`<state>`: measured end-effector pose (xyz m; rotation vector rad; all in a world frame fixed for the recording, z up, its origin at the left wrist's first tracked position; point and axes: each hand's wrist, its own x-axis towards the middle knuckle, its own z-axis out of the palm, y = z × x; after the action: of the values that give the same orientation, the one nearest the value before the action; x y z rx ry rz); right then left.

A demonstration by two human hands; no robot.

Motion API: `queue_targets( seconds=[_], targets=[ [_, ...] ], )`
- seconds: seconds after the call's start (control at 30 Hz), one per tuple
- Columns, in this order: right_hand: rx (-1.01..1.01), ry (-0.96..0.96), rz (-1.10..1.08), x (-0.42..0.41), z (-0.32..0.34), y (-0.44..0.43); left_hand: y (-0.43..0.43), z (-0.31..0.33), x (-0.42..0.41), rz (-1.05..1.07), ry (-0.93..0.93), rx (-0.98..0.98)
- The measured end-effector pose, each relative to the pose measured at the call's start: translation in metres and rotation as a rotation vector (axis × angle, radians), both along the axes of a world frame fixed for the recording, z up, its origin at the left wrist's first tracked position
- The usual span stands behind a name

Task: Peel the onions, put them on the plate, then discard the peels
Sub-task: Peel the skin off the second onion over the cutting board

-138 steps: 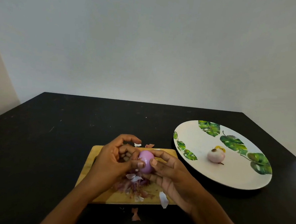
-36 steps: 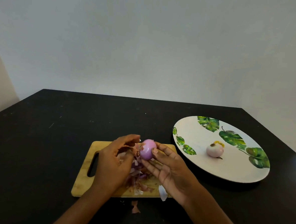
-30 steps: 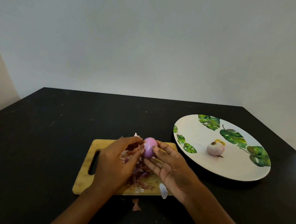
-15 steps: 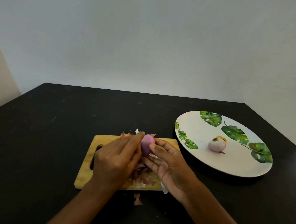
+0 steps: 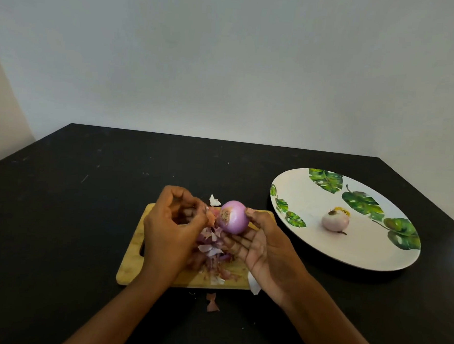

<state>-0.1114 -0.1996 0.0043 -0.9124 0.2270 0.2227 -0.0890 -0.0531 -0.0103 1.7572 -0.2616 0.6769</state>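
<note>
Onion (image 5: 233, 217) now held by right fingers (image 5: 254, 214) alone; left fingers (image 5: 189, 204) have drawn away, pinching peel (image 5: 210, 218).

Purple onion (image 5: 233, 217); pink-white peels (image 5: 213, 249); white plate (image 5: 311, 201) with green leaf print; tan board (image 5: 132, 269); black table (image 5: 58, 214).

bare hands (image 5: 172, 229), bare forearms (image 5: 326, 318), short nails

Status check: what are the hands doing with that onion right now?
Right hand holds purple onion. Left hand pinches peel scrap. One peeled onion on plate. Peels litter cutting board.
</note>
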Motion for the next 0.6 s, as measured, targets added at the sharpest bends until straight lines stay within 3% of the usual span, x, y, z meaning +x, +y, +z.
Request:
queue_targets(
  seconds=[0.27,0.43,0.6],
  targets=[
    [0.032,0.004,-0.011,0.001,-0.002,-0.003,-0.004,0.003,-0.006,-0.117,0.037,0.029],
    [-0.065,-0.029,-0.008,0.003,-0.005,-0.003,-0.005,0.005,-0.009,-0.277,0.057,0.101],
    [-0.082,-0.052,-0.013,0.004,-0.007,-0.003,-0.004,0.005,-0.007,-0.233,0.048,0.058]
  ],
)
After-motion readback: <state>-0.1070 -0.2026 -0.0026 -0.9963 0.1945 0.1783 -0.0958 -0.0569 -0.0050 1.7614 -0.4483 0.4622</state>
